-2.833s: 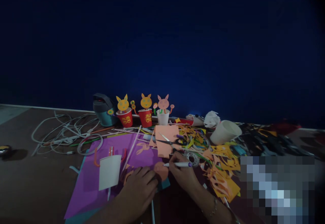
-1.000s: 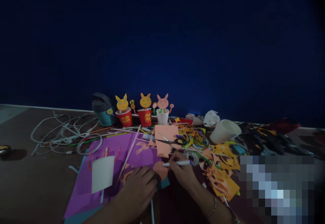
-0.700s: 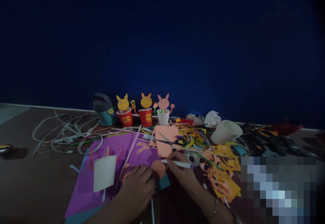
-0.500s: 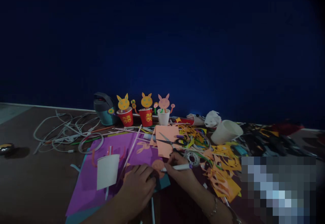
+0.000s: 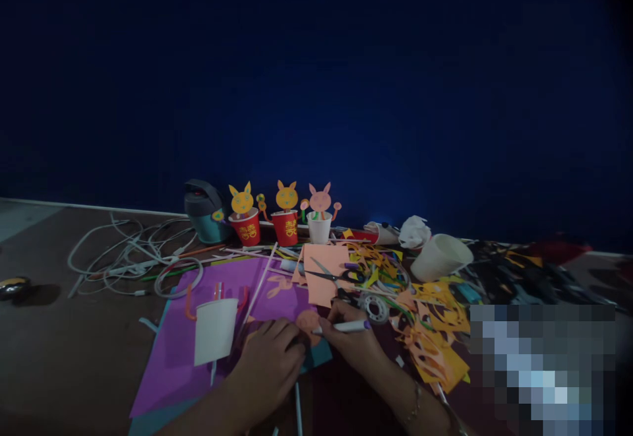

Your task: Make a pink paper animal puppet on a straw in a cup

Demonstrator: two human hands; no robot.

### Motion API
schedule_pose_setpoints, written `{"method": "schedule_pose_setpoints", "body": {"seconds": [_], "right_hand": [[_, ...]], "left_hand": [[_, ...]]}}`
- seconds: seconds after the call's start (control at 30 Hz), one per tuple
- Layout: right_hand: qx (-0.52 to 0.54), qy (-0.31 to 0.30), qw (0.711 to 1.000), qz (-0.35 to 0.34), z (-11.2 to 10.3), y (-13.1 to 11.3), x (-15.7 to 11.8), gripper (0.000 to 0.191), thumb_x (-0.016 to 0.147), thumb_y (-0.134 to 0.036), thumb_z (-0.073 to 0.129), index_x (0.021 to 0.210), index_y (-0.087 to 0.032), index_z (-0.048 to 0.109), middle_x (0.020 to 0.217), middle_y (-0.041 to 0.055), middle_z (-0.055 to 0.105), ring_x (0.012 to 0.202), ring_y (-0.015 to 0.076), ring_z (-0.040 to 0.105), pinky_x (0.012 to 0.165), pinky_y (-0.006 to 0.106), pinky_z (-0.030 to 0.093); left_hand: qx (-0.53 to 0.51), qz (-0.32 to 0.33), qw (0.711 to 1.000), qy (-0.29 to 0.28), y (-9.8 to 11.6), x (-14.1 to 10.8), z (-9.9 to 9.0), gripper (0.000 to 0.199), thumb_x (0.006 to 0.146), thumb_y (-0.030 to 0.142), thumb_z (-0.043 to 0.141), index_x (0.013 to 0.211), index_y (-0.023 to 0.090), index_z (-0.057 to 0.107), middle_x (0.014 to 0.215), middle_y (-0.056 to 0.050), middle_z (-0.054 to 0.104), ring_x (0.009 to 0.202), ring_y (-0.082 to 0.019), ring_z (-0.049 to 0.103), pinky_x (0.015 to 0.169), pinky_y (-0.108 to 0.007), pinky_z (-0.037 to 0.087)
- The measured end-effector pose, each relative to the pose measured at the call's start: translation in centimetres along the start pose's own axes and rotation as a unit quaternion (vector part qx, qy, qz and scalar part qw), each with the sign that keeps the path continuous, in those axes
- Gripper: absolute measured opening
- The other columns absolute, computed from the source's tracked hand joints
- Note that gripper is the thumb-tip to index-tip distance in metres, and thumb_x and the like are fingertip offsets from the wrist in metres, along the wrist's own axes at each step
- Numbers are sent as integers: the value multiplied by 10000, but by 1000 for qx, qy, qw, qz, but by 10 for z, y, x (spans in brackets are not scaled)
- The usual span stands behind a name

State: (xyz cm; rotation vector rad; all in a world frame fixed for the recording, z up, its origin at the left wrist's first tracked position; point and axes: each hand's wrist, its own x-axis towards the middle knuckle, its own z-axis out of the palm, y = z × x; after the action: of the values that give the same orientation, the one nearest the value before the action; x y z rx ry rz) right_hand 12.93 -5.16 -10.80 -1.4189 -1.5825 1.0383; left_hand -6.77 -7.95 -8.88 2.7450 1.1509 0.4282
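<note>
My right hand (image 5: pixel 349 337) is closed around a white marker (image 5: pixel 351 326) with a purple end, its tip on an orange paper circle (image 5: pixel 308 320). Lines on the circle are too faint to read. My left hand (image 5: pixel 273 357) presses on the circle's left side with bent fingers; the fingertips are partly hidden. Beneath lies purple paper (image 5: pixel 168 357). To the left of my left hand is a white paper cup (image 5: pixel 215 332) with reddish bent arms and a straw below it. Orange paper ears (image 5: pixel 279 286) lie on the purple sheet. Scissors (image 5: pixel 333 276) rest on an orange sheet (image 5: pixel 326 254).
Two red cups (image 5: pixel 285 228) and a small white cup (image 5: pixel 319 227) with paper animal heads stand at the back, beside a blue-grey container (image 5: pixel 205 215). White cables (image 5: pixel 133 258) lie left. Paper scraps (image 5: pixel 430 337), a tape roll (image 5: pixel 374 308) and a large cup (image 5: pixel 440 258) are right.
The white cup has shifted slightly right and tilted a little. The marker's rear end has moved slightly left, while its tip stays on the circle. My left hand is almost unmoved.
</note>
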Motion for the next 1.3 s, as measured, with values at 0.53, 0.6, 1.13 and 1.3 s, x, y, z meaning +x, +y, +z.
{"method": "schedule_pose_setpoints", "body": {"seconds": [0.53, 0.6, 1.13, 1.3], "right_hand": [[-12, -2, 1000, -8, 1, 1, 0, 235, 748, -269, 570, 584, -208, 413, 513, -62, 404, 500, 97, 366, 472, 216, 285], [-14, -4, 1000, -11, 1, 0, 0, 231, 751, -280, 573, 589, -206, 425, 520, -58, 414, 504, 99, 370, 475, 218, 287], [-13, -7, 1000, -7, 0, -4, 0, 227, 734, -268, 564, 576, -208, 412, 515, -58, 407, 502, 100, 366, 464, 216, 282], [-7, 0, 1000, -3, 0, -4, 0, 234, 736, -265, 572, 575, -210, 411, 510, -60, 406, 499, 98, 361, 462, 212, 286]], "left_hand": [[2, 3, 1000, -3, 0, 0, 0, 97, 881, 201, 507, 879, 203, 604, 918, -39, 569, 896, -195, 494, 761, -318, 407], [3, 2, 1000, -5, 0, 0, 0, 96, 880, 199, 508, 870, 203, 603, 911, -37, 569, 890, -194, 495, 757, -318, 407], [-9, -23, 999, -27, 1, 0, 3, 93, 872, 191, 524, 915, 218, 601, 972, -22, 582, 915, -210, 488, 769, -356, 383], [-12, -28, 999, -27, 3, 0, 1, 93, 871, 182, 523, 911, 215, 600, 971, -23, 586, 921, -207, 489, 774, -354, 382]]}}
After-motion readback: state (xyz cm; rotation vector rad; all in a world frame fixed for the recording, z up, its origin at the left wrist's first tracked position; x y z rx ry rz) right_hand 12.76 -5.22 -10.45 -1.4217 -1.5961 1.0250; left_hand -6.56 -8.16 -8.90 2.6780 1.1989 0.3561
